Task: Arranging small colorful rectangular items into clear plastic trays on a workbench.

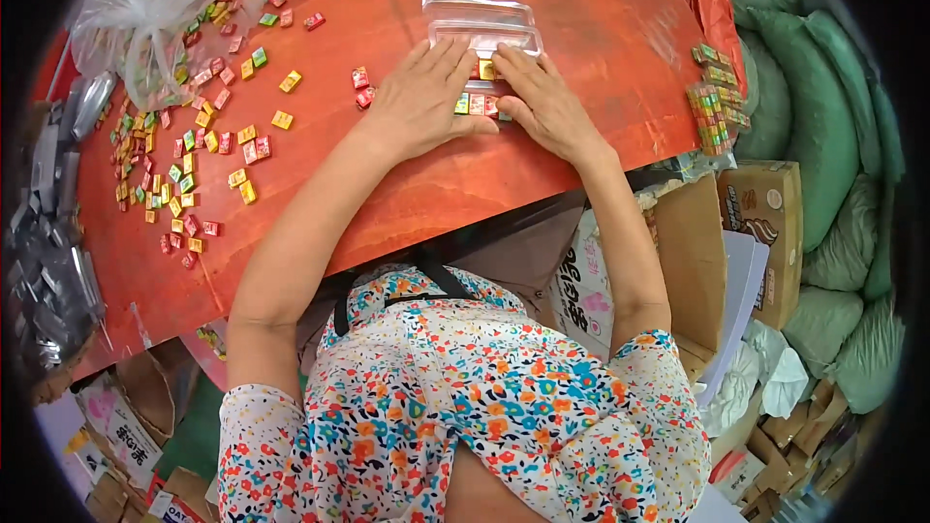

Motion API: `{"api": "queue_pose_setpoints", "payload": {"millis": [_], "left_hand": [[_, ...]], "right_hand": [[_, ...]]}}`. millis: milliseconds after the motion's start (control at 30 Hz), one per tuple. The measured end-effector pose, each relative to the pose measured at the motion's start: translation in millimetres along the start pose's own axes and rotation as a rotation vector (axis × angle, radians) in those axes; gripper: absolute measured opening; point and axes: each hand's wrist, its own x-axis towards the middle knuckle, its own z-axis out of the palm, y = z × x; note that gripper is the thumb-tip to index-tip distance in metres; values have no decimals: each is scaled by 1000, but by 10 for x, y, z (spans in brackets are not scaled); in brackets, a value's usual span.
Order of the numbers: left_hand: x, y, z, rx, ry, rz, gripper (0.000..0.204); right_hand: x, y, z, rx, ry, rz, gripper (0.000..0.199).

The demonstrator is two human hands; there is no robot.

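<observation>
While your left hand (433,97) and right hand (550,105) lie over one clear case (483,27), in from the red table's (455,179) near edge, fingers straight, thumbs apart, you cannot tell whether they pinch anything. At least four small boxes (476,105) show between them; more, too many to count, scatter toward the left edge, below one plastic bag (160,10). Green sacks (799,126) pile beyond the right edge.

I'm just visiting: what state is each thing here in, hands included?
Clear plastic case: open, partly hidden by hands
Left hand: open, fingers extended over the case
Right hand: open, fingers at the case
Small colourful boxes: many loose, scattered
Clear plastic bag: crumpled
Cardboard carton: open
Green sacks: bulging, piled
</observation>
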Motion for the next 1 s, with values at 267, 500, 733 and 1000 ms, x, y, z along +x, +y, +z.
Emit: {"api": "queue_pose_setpoints", "payload": {"millis": [267,500,733,1000], "left_hand": [[-62,68,34,-36,-97,-17,102],[-102,91,18,-85,-119,-72,103],[-649,293,-318,-96,23,-142,91],[-1529,-125,-701,169,100,-465,56]], "right_hand": [[-33,-61,25,-233,-245,12,61],[-23,-114,45,-309,-297,-37,64],[17,-121,-15,-410,-133,-55,50],[481,-1163,350,-64,-47,-52,26]]}}
